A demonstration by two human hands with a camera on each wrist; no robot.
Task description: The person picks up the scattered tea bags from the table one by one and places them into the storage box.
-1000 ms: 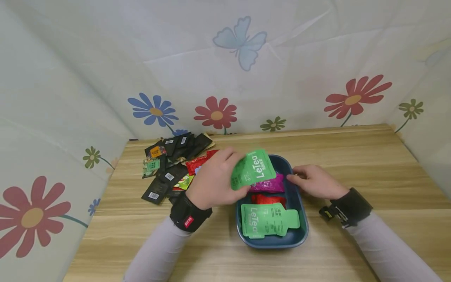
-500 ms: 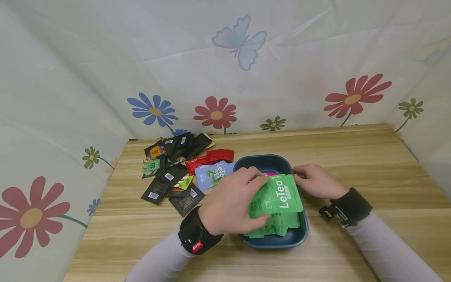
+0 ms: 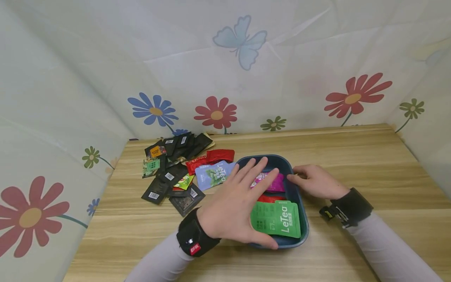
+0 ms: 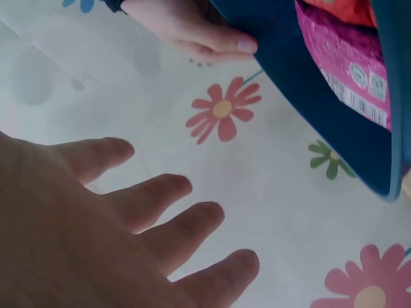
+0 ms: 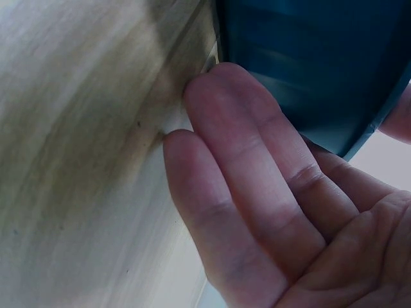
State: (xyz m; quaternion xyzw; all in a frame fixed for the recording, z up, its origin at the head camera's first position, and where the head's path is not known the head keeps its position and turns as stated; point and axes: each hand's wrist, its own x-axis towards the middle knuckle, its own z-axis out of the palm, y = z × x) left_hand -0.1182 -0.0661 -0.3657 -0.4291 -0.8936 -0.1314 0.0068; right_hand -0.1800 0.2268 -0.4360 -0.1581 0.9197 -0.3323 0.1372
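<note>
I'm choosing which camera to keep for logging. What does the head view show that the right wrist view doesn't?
Only the head view shows the left hand spread open over the tray, the green packet, red packet and pink packet inside it, and the pile of packets on the table's left. Only the right wrist view shows up close the fingers lying straight against the tray's outer wall. Both show the right hand at the blue tray on the wooden table.
</note>
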